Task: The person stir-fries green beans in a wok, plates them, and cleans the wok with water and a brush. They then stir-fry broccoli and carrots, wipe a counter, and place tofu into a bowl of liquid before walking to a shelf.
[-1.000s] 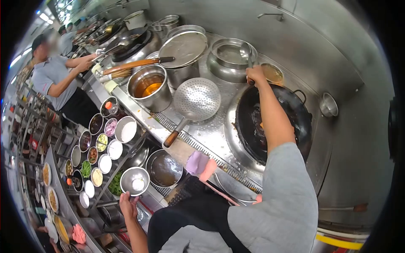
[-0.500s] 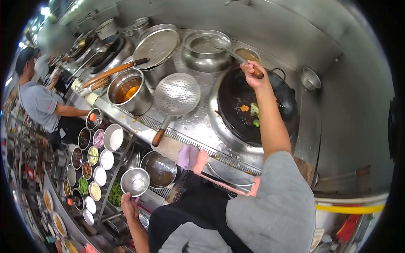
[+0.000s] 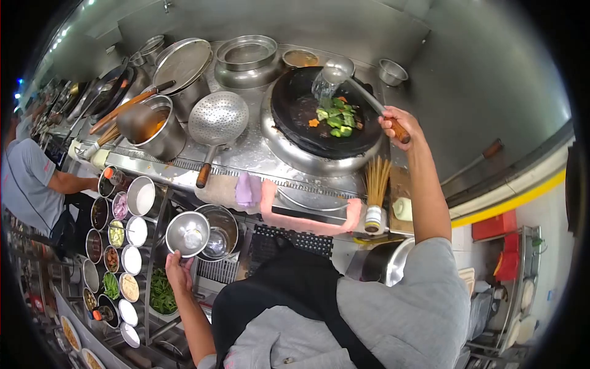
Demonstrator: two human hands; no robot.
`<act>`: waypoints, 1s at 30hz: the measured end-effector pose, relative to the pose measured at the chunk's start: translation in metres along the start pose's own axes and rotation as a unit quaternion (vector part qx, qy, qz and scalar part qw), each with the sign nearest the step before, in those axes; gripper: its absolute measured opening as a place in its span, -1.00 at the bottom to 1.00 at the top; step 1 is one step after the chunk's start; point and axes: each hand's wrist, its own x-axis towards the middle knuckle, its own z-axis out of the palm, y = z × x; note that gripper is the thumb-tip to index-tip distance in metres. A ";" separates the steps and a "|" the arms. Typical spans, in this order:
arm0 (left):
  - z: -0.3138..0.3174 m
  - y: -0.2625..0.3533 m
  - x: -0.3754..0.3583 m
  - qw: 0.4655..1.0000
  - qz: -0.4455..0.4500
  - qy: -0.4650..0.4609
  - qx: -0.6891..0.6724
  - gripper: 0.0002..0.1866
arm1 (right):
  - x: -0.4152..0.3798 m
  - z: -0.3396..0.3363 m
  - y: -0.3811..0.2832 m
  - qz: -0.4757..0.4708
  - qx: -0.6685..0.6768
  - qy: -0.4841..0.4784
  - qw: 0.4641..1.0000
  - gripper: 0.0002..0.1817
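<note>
My right hand (image 3: 397, 123) grips the wooden handle of a steel ladle (image 3: 335, 71), whose bowl tips water into the black wok (image 3: 295, 120). Green vegetable pieces and bits of carrot (image 3: 334, 117) lie in the wok. My left hand (image 3: 179, 271) holds a small steel bowl (image 3: 187, 234) by its rim, low at the left, beside a larger steel bowl (image 3: 220, 230) and a rack of condiment bowls (image 3: 122, 237).
A perforated skimmer (image 3: 217, 119) rests on the steel counter (image 3: 246, 157) next to a pot of oil (image 3: 152, 126). A bamboo brush (image 3: 375, 181) and pink cloth (image 3: 307, 220) sit at the front edge. Another person in grey (image 3: 31, 181) stands at the left.
My right hand swung the ladle from the water pot at the back over to the wok, and water now pours in. The view shifted right. My left hand kept hold of the small bowl.
</note>
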 end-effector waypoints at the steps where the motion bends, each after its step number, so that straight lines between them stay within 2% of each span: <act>1: -0.011 -0.007 0.002 1.000 -0.003 -0.010 -0.003 -0.86 | -0.013 -0.009 0.002 -0.004 0.004 0.014 1.000 -0.76; 2: -0.009 -0.007 -0.005 1.000 -0.004 -0.005 -0.004 -0.90 | -0.022 -0.020 0.004 -0.008 0.009 0.027 1.000 -0.77; 3: -0.009 -0.006 -0.014 1.000 -0.006 0.001 -0.005 -0.92 | -0.023 -0.046 0.007 -0.017 0.062 0.014 0.998 -0.79; 6: -0.032 -0.020 -0.025 1.000 -0.024 0.006 -0.003 -0.92 | -0.050 -0.088 -0.006 0.035 0.232 0.033 0.972 -0.86; 7: -0.045 -0.028 -0.028 1.000 -0.028 0.003 -0.004 -0.92 | -0.056 -0.105 -0.011 0.038 0.228 0.020 0.973 -0.86; 10: -0.059 -0.042 -0.051 0.999 -0.040 0.013 -0.010 -0.91 | -0.085 -0.103 -0.028 -0.005 0.019 0.178 0.984 -0.88; 11: -0.064 -0.047 -0.058 0.999 -0.039 0.016 -0.010 -0.91 | -0.093 -0.102 -0.032 0.022 -0.132 0.199 0.971 -0.83; 14: -0.086 -0.067 -0.071 0.999 -0.037 0.026 -0.019 -0.90 | -0.095 -0.137 -0.009 -0.057 -0.338 0.226 0.912 -0.79; 15: -0.087 -0.071 -0.077 0.998 -0.035 0.039 -0.020 -0.89 | -0.094 -0.150 0.005 -0.081 -0.350 0.263 0.896 -0.64; 17: -0.082 -0.073 -0.093 0.997 -0.030 0.060 -0.023 -0.88 | -0.093 -0.186 0.030 -0.068 -0.412 0.265 0.869 -0.44; 19: -0.076 -0.078 -0.104 0.997 -0.038 0.066 -0.017 -0.87 | -0.088 -0.237 0.066 -0.099 -0.586 0.253 0.764 -0.43; 21: -0.067 -0.086 -0.114 0.996 -0.045 0.075 -0.015 -0.85 | -0.094 -0.276 0.117 -0.223 -0.735 0.253 0.588 -0.41; 22: -0.063 -0.091 -0.118 0.996 -0.043 0.071 -0.014 -0.85 | -0.136 -0.211 0.105 -0.091 -0.698 0.249 0.666 -0.42; 23: -0.058 -0.096 -0.121 0.997 -0.038 0.066 -0.019 -0.85 | -0.133 -0.244 0.131 -0.162 -0.690 0.246 0.662 -0.42; 25: -0.046 -0.103 -0.127 0.996 -0.034 0.071 -0.028 -0.84 | -0.149 -0.243 0.141 -0.157 -0.685 0.237 0.671 -0.39; 27: -0.036 -0.106 -0.135 0.996 -0.037 0.070 -0.036 -0.82 | -0.154 -0.249 0.150 -0.116 -0.705 0.267 0.647 -0.39; 30: -0.020 -0.108 -0.161 0.993 -0.056 0.087 -0.050 -0.78 | -0.138 -0.261 0.141 -0.031 -0.793 0.224 0.566 -0.40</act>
